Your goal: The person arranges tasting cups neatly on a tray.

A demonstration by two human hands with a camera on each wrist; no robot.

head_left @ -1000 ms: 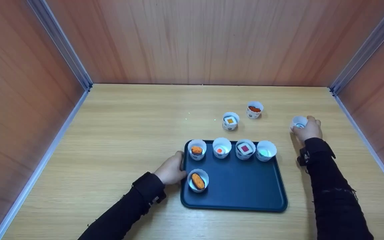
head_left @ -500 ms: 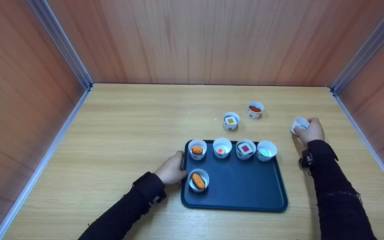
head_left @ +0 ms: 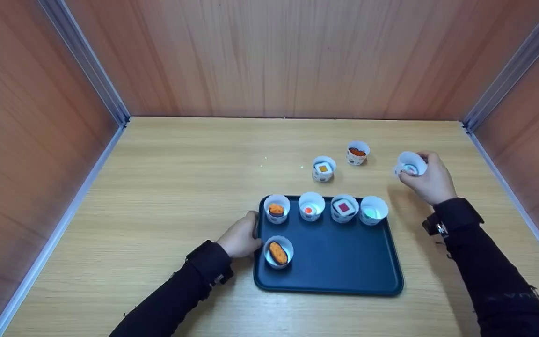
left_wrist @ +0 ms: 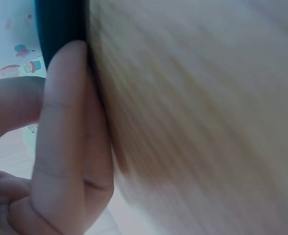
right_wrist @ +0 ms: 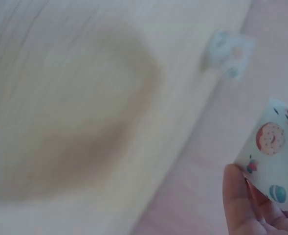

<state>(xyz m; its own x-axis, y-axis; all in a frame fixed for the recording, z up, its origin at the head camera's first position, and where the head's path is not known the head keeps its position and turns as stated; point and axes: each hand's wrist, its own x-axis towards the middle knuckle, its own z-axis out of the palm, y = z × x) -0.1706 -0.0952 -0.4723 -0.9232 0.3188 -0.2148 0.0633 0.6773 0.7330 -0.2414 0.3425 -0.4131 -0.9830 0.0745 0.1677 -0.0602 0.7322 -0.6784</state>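
Observation:
At the tray's left edge, my left hand [head_left: 240,238] grips the dark blue-green tray [head_left: 339,262] between thumb and fingers; the left wrist view shows its fingers [left_wrist: 63,127] against the rim. My right hand [head_left: 431,181] holds a white paper cup [head_left: 404,169] by its side, above the table to the right of the tray. Donut and sweet prints cover this cup [right_wrist: 276,152] in the right wrist view. Several cups line the tray's far edge, among them one with a teal content [head_left: 373,211]. A cup with an orange oblong piece [head_left: 278,252] stands at the tray's left.
Behind the tray, a cup with a yellow-centred white square [head_left: 323,170] and a cup with a red-brown content [head_left: 357,153] stand on the wooden table [head_left: 180,164]. Wood panels [head_left: 288,61] enclose the left, back and right sides.
My right hand has raised the white paper cup off the table and carried it slightly left. The left hand and the tray stay in place.

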